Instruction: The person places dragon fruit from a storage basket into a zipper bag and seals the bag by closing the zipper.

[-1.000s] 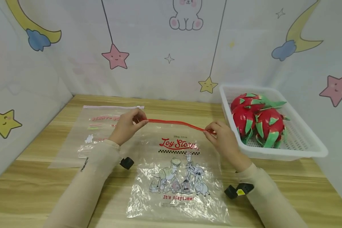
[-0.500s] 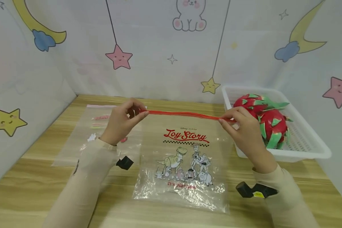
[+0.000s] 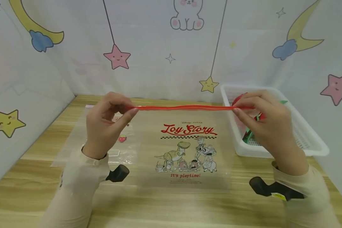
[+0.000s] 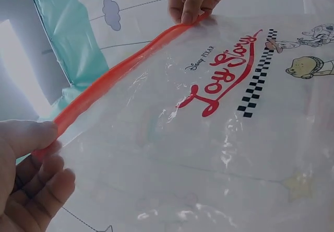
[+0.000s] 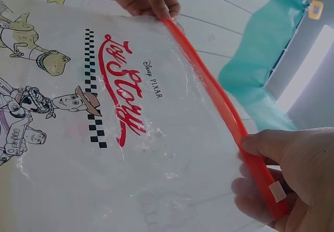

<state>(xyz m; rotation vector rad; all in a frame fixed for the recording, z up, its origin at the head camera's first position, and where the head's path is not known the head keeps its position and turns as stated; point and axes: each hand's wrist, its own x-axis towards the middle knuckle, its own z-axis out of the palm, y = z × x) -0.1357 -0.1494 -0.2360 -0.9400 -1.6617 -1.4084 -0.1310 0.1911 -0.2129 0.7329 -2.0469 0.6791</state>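
A clear zip bag [image 3: 188, 152] with red "Toy Story" print hangs from its red zip strip, which is stretched between both hands. My left hand [image 3: 105, 123] pinches the strip's left end between thumb and fingers. At the other end, my right hand [image 3: 269, 122] pinches the strip near its right corner, with a stretch of red passing behind the fingers. A small pale slider [image 5: 277, 191] sits on the strip by the right hand in the right wrist view. The bag looks flat, its front facing me.
Another clear zip bag [image 3: 71, 142], with a pale zip edge, lies on the wooden table [image 3: 171, 209] at left, partly behind the left hand. A white plastic basket [image 3: 310, 148] holding red and green dragon fruits [image 3: 239, 98] stands at right, partly covered by the right hand.
Both hands have risen and moved apart, pulling the red strip straight and lifting the bag up off the table toward me. The right hand now overlaps the basket.
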